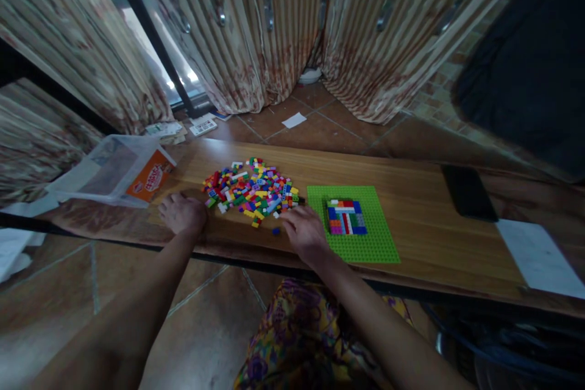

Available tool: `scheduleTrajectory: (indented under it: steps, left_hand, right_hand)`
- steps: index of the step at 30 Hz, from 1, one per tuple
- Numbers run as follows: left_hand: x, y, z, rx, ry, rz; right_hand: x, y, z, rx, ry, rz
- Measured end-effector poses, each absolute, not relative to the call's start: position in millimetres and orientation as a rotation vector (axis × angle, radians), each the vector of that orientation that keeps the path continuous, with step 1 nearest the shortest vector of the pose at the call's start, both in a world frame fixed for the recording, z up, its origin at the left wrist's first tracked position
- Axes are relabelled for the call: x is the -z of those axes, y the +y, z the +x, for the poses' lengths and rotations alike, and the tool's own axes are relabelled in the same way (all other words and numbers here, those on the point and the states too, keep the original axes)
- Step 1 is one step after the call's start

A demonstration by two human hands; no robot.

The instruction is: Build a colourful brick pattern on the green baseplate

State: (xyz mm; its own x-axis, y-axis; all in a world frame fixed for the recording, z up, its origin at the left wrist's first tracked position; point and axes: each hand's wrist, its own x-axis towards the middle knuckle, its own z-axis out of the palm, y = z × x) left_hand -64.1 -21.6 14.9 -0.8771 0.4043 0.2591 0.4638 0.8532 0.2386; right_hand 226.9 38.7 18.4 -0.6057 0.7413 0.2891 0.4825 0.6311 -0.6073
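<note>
Loose toy bricks of many colours lie in a heap on the wooden table. My left hand rests on the tabletop left of the heap, its fingers stretched out and holding nothing. At the heap's lower right edge, my right hand has its fingers drawn together, with a small white brick at the fingertips. A dark blue brick lies alone just below it. Right of that hand is a green baseplate, bearing a flat, roughly square patch of multicoloured bricks.
A clear plastic box with an orange label stands at the table's left end. Toward the right lie a black phone-like slab and a white sheet. Striped curtains hang beyond the table, and papers lie on the tiled floor.
</note>
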Motion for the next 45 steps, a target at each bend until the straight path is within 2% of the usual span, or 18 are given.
scheduleTrajectory:
  steps: [10, 41, 45]
  left_hand:
    - [-15, -20, -62, 0.464, -2.829, -0.657]
    - [-10, -22, -65, 0.571, -2.794, -0.659]
    - [-10, -22, -67, 0.622, -2.801, -0.660]
  right_hand:
    - [-23, 51, 200, -0.542, -2.616, -1.097]
    - [-26, 49, 223, -0.639, -2.562, -1.046]
    - [-30, 43, 230, -0.760, -2.380, -1.015]
